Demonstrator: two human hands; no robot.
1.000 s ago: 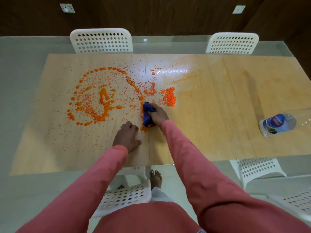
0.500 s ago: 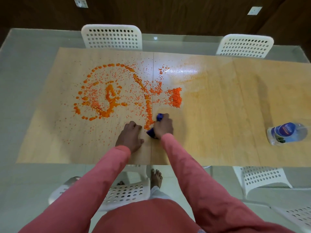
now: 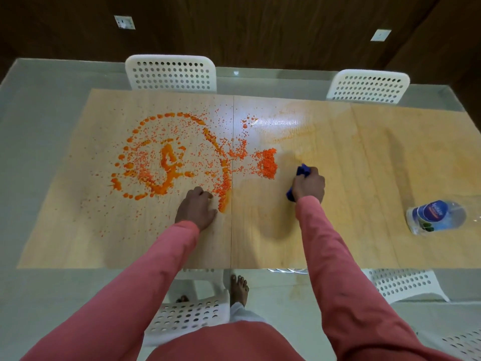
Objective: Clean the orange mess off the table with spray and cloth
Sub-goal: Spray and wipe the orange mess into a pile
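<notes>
Orange mess (image 3: 179,162) lies scattered in rings and blobs over the left half of the wooden table top (image 3: 364,178), with a dense orange patch (image 3: 268,164) near the middle. My right hand (image 3: 309,185) is shut on a blue cloth (image 3: 303,170) and presses it on the table just right of that patch. My left hand (image 3: 196,208) rests flat on the table at the near edge of the mess, fingers apart, holding nothing. A clear bottle with a blue label (image 3: 437,217) lies on its side at the right.
Two white perforated chairs (image 3: 170,72) stand at the table's far side, others (image 3: 406,285) at the near side. The wooden top lies under or on a glass sheet (image 3: 46,100) that extends beyond it. My bare foot (image 3: 239,287) shows below.
My right hand has swept the blue cloth from beside my left hand out to the right, past the dense orange patch. My left hand stays planted. The camera view shifted.
</notes>
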